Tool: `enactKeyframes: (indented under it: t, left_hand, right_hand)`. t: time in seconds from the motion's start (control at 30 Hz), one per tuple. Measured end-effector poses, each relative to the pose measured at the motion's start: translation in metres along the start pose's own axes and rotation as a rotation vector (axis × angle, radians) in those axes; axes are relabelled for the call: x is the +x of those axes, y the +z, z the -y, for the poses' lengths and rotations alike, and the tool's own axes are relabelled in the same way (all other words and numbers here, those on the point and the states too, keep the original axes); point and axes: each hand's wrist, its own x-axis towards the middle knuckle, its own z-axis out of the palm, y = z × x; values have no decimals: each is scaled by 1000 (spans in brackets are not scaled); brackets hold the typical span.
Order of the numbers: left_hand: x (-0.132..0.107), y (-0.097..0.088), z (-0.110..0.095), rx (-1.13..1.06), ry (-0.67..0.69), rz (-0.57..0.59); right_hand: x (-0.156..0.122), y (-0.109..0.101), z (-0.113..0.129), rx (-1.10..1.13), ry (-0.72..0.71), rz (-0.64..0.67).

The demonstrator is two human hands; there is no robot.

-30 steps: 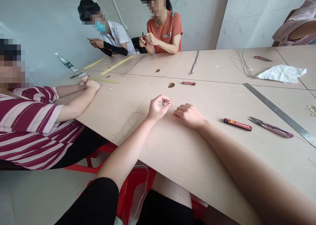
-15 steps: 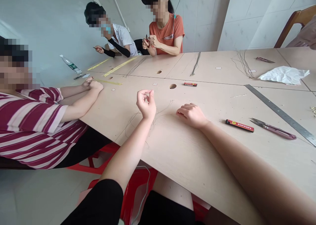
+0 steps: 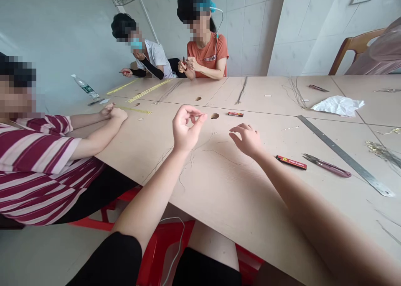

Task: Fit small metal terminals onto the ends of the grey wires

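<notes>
My left hand [image 3: 189,129] is raised over the table, thumb and forefinger pinched together. Whatever lies between those fingertips is too small to make out. Thin dark cords [image 3: 187,164] lie loosely on the table below and behind the left wrist, with a small knotted end [image 3: 214,134] to its right. To the right, my right hand [image 3: 247,139] hovers just over the tabletop, thumb apart from its bent fingers, and I see nothing in it. Nearest to its wrist are a red lighter [image 3: 291,162] and thread snips [image 3: 327,165].
A steel ruler [image 3: 344,155] lies slantwise at the right, near a white cloth [image 3: 338,106]. Another lighter [image 3: 235,114] lies by a round table hole [image 3: 214,116]. Yellow cords [image 3: 148,90] are at the far left. A person in a striped shirt [image 3: 40,152] sits left; two others sit across.
My right hand has lifted from the table and its fingers have spread. My left hand has turned slightly, its pinch now pointing right. The view has shifted a little to the right.
</notes>
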Motion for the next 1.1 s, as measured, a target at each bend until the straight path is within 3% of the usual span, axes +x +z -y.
enactKeyframes:
  t: [0.17,0.33,0.4,0.5,0.6,0.9,1.1]
  left_hand:
    - [-15,39,-39,-149,-61,225]
    - [-49,92,-48,-283,-68,508]
    - [-65,111,-43,-326,-65,534]
    - [-86,129,-34,-363,-51,425]
    - [-98,130,-26,-353,-21,368]
    - [-100,120,-25,-300,51,375]
    - [-103,122,-21,-292,62,283]
  right_hand:
    - [-32,-44,-25,269,-167,-89]
    - [-88,-72,-64,313,-124,-65]
    - [-105,-77,-74,345,-60,-50]
    - [-118,-81,-78,347,20,-62]
    - [-119,-81,-78,259,2,-60]
    - [-114,-78,-80,129,-181,34]
    - [-115,-78,-80,132,-182,83]
